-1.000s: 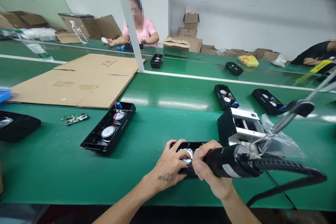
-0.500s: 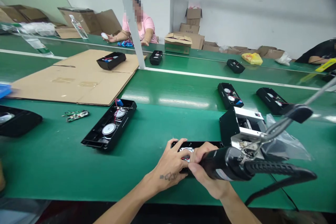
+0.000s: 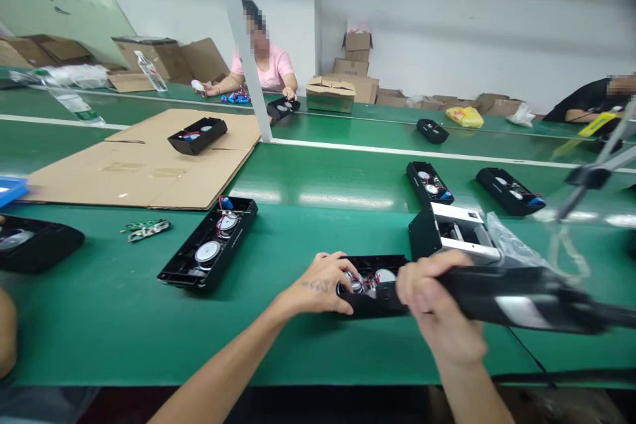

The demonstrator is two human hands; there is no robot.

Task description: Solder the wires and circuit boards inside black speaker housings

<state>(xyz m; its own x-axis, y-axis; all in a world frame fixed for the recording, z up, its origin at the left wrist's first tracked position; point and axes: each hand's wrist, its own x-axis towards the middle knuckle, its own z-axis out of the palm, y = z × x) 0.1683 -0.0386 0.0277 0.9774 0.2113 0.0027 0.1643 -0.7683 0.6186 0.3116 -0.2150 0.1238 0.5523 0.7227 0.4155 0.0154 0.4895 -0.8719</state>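
My left hand grips the left end of an open black speaker housing, its fingers over the near and far walls. Inside that housing show round silver speakers and red wires. My right hand is closed around a black electric screwdriver, tilted almost level and a little smeared by motion. The screwdriver's front end overlaps the housing's right end in view; whether they touch I cannot tell. To the left lies another open speaker housing with two round speakers and a blue part.
A screw feeder stands just behind the right hand, with a clear plastic bag beside it. Flat cardboard and small circuit boards lie left. A white post rises mid-table. Across sits a co-worker in pink.
The right hand has swung the screwdriver rightward, from near upright to almost level. The left hand now grips the housing's end. The co-worker's hand has reached a housing across the table.
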